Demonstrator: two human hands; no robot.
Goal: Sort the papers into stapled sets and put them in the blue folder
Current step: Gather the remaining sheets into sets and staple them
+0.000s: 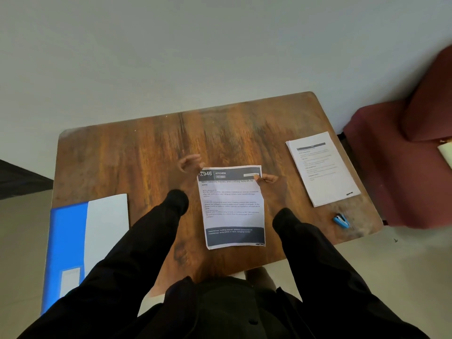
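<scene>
A printed paper set (232, 206) headed "KITCHEN" lies in the middle of the wooden table (137, 157). My right hand (266, 179) pinches its top right corner. My left hand (190, 162), blurred, hovers with fingers apart just off the sheet's top left corner. A second stack of printed papers (322, 167) rests at the table's right side. A small blue stapler (341, 220) lies near the right front edge. The blue folder (64, 243) lies open at the left front corner with a white sheet (107, 228) on it.
A dark red upholstered chair (403, 172) stands close to the table's right edge. A pale wall runs behind the table. Light floor shows to the right front, and the folder overhangs the table's left edge.
</scene>
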